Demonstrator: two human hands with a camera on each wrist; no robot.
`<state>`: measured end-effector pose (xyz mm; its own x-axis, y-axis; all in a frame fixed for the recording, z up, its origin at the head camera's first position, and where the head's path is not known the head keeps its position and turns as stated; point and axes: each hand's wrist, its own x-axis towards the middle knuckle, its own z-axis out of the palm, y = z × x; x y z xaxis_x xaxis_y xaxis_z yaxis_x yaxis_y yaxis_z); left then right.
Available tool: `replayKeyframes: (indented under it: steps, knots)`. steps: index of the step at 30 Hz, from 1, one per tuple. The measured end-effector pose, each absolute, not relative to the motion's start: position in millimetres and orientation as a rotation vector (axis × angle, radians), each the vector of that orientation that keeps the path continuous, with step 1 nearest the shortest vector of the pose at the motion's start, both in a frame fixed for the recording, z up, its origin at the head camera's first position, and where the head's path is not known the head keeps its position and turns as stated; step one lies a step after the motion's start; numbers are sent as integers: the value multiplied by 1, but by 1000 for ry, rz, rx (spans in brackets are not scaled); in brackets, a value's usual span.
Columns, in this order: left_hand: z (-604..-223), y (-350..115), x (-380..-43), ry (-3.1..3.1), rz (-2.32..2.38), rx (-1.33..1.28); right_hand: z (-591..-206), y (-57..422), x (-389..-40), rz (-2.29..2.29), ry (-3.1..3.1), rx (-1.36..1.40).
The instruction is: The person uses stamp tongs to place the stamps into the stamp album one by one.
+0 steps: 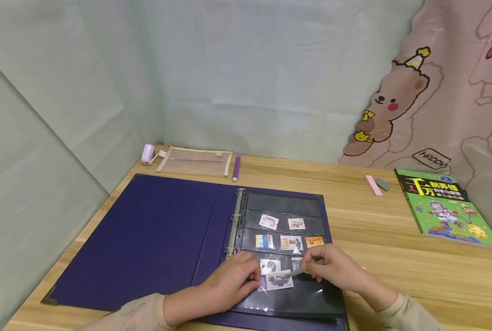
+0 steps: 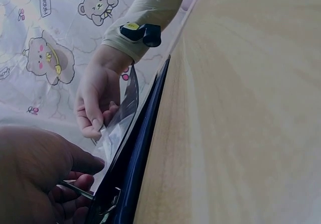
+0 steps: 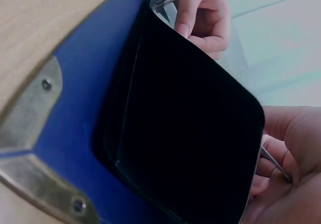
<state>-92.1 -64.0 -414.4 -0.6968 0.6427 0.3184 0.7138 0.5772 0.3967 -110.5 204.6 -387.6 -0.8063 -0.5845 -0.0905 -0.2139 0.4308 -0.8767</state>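
An album page (image 1: 287, 301) with black backing and clear pockets lies in an open navy ring binder (image 1: 146, 239). My right hand (image 1: 332, 266) holds metal tweezers (image 1: 297, 272), whose tips overlap a stamp (image 1: 279, 280) on the lower part of the page. At the page's ring side, my left hand (image 1: 231, 280) has its fingers curled, the fingertips right at that stamp's left edge. In the left wrist view, the left thumb and fingers pinch the page's edge beside a metal ring (image 2: 108, 211). Several other stamps (image 1: 291, 242) sit in the pockets above.
Along the back edge lie a lilac stapler (image 1: 148, 154), a mesh zip pouch (image 1: 196, 161) and a purple pen (image 1: 236, 168). To the right are a pink block (image 1: 373, 185), a grey-green block (image 1: 382, 184) and a green book (image 1: 448, 211). Fabric walls enclose the table.
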Motion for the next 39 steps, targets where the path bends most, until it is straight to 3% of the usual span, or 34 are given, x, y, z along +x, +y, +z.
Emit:
replayKeyframes:
  steps: [39]
  knots:
    - [-416,-65,-92,-2653,-749,-1172,-372,221,-123,-1139,2264,-739]
